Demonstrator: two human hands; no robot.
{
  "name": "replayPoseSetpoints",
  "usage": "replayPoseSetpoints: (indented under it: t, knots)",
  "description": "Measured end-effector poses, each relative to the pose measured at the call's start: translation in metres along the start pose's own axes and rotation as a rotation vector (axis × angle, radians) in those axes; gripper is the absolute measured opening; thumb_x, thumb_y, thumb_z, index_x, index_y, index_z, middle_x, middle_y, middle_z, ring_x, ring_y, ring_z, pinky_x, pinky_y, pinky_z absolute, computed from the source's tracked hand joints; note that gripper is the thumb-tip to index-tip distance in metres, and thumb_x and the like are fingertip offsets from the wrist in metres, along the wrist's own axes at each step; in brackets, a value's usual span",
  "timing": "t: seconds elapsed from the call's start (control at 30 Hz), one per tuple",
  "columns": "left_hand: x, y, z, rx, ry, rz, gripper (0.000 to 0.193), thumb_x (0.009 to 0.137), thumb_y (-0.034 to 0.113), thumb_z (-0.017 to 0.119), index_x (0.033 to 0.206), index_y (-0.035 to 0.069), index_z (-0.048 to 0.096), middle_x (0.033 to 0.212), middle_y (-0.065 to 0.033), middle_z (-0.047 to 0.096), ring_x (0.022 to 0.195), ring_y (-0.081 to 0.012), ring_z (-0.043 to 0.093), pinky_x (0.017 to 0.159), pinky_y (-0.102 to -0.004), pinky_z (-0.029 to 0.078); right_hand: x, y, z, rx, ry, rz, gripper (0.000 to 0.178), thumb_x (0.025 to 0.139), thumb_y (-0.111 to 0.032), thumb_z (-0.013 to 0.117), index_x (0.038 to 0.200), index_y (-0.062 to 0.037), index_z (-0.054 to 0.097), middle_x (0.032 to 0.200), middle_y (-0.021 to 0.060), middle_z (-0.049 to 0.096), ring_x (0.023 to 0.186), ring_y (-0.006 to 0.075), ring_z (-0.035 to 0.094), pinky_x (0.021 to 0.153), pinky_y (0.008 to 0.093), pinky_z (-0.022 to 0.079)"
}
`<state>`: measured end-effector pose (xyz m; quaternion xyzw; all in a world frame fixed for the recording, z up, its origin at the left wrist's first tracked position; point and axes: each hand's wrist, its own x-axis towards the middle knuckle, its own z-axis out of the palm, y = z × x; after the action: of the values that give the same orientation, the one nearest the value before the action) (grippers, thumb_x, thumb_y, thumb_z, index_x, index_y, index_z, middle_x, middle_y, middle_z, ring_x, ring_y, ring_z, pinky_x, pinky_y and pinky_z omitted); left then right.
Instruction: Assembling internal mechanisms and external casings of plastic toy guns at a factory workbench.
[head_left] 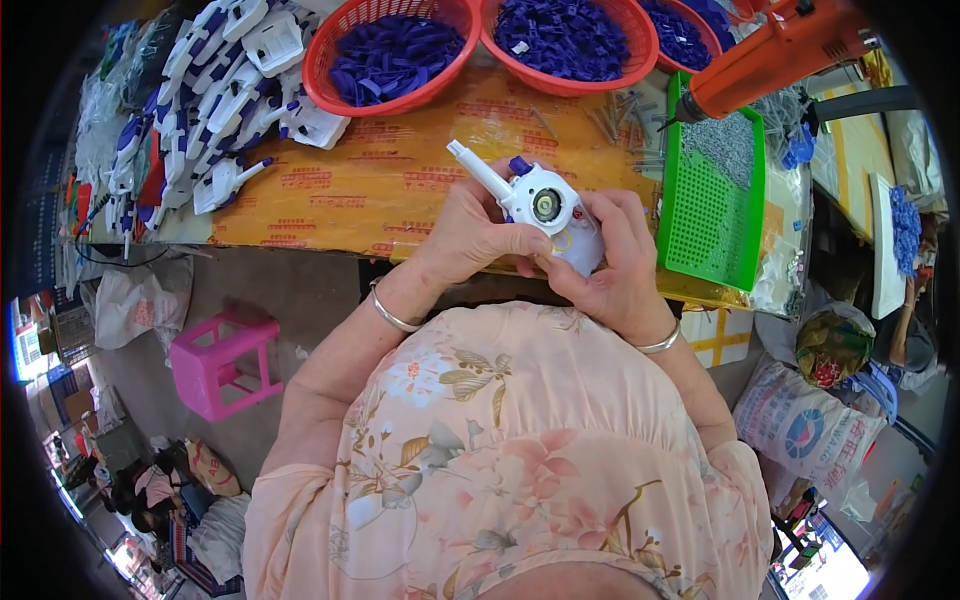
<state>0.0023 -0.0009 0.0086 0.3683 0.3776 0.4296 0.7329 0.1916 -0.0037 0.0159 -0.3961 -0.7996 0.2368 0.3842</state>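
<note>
Just past the table's front edge I hold a white plastic housing (pixel 522 198) between both hands. It has a narrow tube pointing up and left, a purple knob on top and a round dark opening with a metal centre. My left hand (pixel 473 232) is closed round its left side, the thumb pressed near the bottom. On the other side my right hand (pixel 618 262) has its fingers curled round the lower right, thumb and fingertips close to the left thumb. A thin yellow loop shows by the thumbs. The underside is hidden by my fingers.
Red baskets (pixel 318 75) of purple parts line the far side. At the left lies a heap of white-and-purple plastic pieces (pixel 215 110). A green tray (pixel 708 232) of small metal parts sits right, beneath an orange power screwdriver (pixel 775 62). A pink stool (pixel 205 375) stands left.
</note>
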Motion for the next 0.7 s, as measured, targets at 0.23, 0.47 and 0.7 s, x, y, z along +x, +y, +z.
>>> replayPoseSetpoints:
  t: [0.23, 0.47, 0.7]
  knots:
    - [0.0002, -0.0042, -0.0037, -0.087, 0.01, 0.018, 0.069, 0.064, 0.007, 0.078, 0.125, 0.003, 0.045, 0.103, -0.0091, 0.063, 0.077, -0.0168, 0.066, 0.051, -0.0273, 0.058, 0.0015, -0.0033, 0.0028, -0.131, 0.159, -0.11, 0.057, 0.059, -0.016, 0.079, 0.106, 0.0014, 0.053, 0.094, 0.0166, 0.051, 0.079, 0.0314, 0.055, 0.064, 0.0361, 0.048]
    - [0.0016, -0.0041, -0.0025, -0.073, -0.009, 0.052, 0.075, 0.062, 0.01, 0.082, 0.126, 0.004, 0.044, 0.108, -0.0081, 0.061, 0.086, -0.0173, 0.065, 0.056, -0.0258, 0.058, 0.0019, -0.0061, -0.001, -0.184, 0.179, -0.161, 0.059, 0.059, -0.016, 0.08, 0.108, 0.0009, 0.052, 0.094, 0.0155, 0.051, 0.078, 0.0302, 0.054, 0.062, 0.036, 0.048]
    - [0.0015, -0.0032, -0.0025, -0.112, -0.015, 0.042, 0.078, 0.061, 0.013, 0.084, 0.127, 0.004, 0.044, 0.108, -0.0077, 0.061, 0.086, -0.0167, 0.065, 0.057, -0.0255, 0.058, 0.002, -0.0036, -0.0008, -0.181, 0.178, -0.203, 0.06, 0.058, -0.015, 0.08, 0.108, 0.0009, 0.052, 0.094, 0.0151, 0.05, 0.078, 0.0298, 0.054, 0.06, 0.0355, 0.047]
